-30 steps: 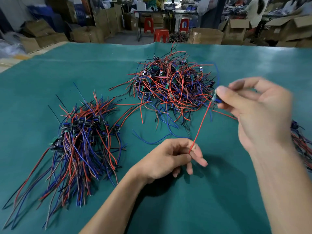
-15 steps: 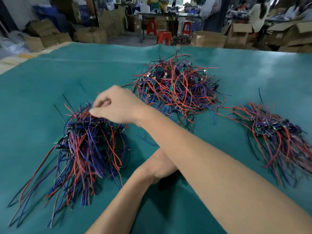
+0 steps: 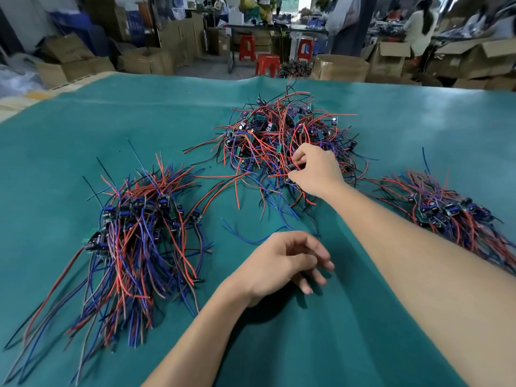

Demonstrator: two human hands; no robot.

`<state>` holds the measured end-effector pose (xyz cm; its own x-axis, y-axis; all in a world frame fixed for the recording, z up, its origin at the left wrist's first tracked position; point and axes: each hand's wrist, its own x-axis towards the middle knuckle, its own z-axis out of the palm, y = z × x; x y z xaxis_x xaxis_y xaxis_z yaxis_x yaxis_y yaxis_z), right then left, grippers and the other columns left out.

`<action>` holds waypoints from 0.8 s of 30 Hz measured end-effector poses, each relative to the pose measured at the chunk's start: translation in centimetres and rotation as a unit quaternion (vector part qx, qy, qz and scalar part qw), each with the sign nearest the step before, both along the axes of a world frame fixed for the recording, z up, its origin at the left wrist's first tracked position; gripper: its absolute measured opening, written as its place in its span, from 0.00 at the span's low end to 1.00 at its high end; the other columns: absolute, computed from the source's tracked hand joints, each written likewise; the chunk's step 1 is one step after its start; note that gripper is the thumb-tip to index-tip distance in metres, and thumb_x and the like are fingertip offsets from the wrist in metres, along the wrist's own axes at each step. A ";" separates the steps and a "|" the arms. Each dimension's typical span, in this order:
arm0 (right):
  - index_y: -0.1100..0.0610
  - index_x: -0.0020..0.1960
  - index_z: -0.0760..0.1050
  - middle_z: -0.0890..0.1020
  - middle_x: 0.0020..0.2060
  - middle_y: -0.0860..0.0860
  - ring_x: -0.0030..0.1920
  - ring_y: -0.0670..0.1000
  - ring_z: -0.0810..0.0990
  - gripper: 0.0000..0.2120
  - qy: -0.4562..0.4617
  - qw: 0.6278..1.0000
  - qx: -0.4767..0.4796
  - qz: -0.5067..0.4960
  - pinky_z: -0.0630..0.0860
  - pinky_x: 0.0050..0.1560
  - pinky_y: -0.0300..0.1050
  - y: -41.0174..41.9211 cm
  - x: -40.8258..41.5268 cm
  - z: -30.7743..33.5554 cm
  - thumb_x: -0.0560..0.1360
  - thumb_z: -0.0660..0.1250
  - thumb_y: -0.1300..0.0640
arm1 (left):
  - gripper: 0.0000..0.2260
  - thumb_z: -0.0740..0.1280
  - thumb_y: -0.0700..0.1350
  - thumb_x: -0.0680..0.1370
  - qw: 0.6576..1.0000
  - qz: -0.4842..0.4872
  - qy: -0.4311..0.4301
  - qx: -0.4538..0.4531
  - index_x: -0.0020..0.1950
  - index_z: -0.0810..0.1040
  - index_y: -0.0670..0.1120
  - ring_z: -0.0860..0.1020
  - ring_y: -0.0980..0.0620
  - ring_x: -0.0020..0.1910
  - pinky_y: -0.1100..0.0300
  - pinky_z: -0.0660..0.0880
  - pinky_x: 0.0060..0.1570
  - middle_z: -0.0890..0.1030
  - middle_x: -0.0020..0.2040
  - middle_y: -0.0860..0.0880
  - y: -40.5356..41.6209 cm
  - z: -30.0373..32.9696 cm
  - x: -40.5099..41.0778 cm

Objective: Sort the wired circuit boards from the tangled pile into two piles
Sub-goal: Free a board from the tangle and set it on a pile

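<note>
Nearest, left hand [image 3: 282, 263] idle on the teal surface [image 3: 321, 344], fingers loosely curled, holding nothing. Flanking it, two sorted piles: left pile [image 3: 134, 233], right pile [image 3: 446, 208]. Farther out, right hand [image 3: 312, 170] reaching into the tangled pile [image 3: 282, 141], fingertips pinching a red wire at its near edge. Likely snag: looped wires dragging neighbouring boards out along with the pinched one, scattering the heap. Beyond, cardboard boxes [image 3: 69, 62], red stools [image 3: 266, 64], a busy workshop.

Bare green mat [image 3: 321, 344] lies open between the left pile [image 3: 139, 233] and right pile [image 3: 446, 208] — tangled pile [image 3: 279, 135] (behind) blocks the middle.
</note>
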<state>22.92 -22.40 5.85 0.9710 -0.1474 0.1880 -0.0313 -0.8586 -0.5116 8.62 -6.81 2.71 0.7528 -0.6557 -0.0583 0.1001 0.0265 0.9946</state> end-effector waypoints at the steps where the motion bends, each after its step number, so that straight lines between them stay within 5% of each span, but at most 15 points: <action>1: 0.50 0.55 0.76 0.82 0.53 0.54 0.57 0.57 0.79 0.14 0.010 1.000 0.018 0.002 0.78 0.58 0.53 0.0 0.2 0.0 0.72 0.74 0.59 | 0.08 0.58 0.28 0.81 1.000 -0.001 0.003 -0.001 0.54 0.75 0.36 0.81 0.50 0.37 0.65 0.76 0.31 0.82 0.50 0.38 0.0 -0.1 0.0; 5: 0.52 0.48 0.83 0.86 0.44 0.52 0.51 0.54 0.83 0.13 0.006 0.998 0.058 0.006 0.79 0.53 0.46 -0.5 0.5 0.6 0.66 0.80 0.61 | 0.09 0.58 0.28 0.81 1.000 0.014 0.009 -0.007 0.53 0.75 0.36 0.81 0.50 0.36 0.64 0.76 0.30 0.82 0.49 0.37 -0.1 0.0 0.1; 9: 0.48 0.42 0.83 0.84 0.38 0.47 0.40 0.47 0.81 0.14 -0.036 0.970 0.241 -0.008 0.74 0.45 0.41 -2.0 -1.8 2.0 0.63 0.81 0.63 | 0.09 0.58 0.27 0.80 0.997 0.050 0.039 -0.034 0.52 0.75 0.36 0.82 0.49 0.35 0.63 0.76 0.29 0.81 0.47 0.38 -0.1 -0.1 0.2; 15: 0.53 0.48 0.81 0.82 0.32 0.46 0.32 0.44 0.78 0.17 -0.021 0.916 0.395 0.072 0.73 0.35 0.39 -2.3 -9.1 2.0 0.64 0.77 0.68 | 0.08 0.62 0.32 0.81 0.975 0.164 0.094 -0.117 0.59 0.74 0.38 0.82 0.48 0.36 0.61 0.77 0.28 0.80 0.48 0.39 -0.7 -0.1 0.4; 18: 0.51 0.53 0.78 0.82 0.33 0.49 0.31 0.48 0.78 0.24 -0.007 0.912 0.401 0.088 0.74 0.33 0.41 -1.4 -11.9 0.6 0.58 0.78 0.61 | 0.08 0.62 0.38 0.83 0.966 0.182 0.101 -0.150 0.60 0.75 0.40 0.82 0.49 0.37 0.61 0.78 0.30 0.81 0.47 0.41 -0.8 -0.1 0.4; 24: 0.55 0.45 0.82 0.78 0.31 0.48 0.28 0.48 0.75 0.13 0.042 0.923 0.360 0.132 0.70 0.28 0.40 -0.1 -12.9 -1.3 0.62 0.75 0.64 | 0.08 0.64 0.43 0.82 0.968 0.208 0.072 -0.122 0.46 0.80 0.42 0.80 0.51 0.36 0.63 0.77 0.33 0.82 0.39 0.43 -0.5 -0.5 0.8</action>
<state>10.00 -22.51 4.57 0.9977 0.0381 0.0568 0.0652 -0.2813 -0.9574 9.39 -7.27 2.24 0.9500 -0.3055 -0.0641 0.1678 0.3267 0.9301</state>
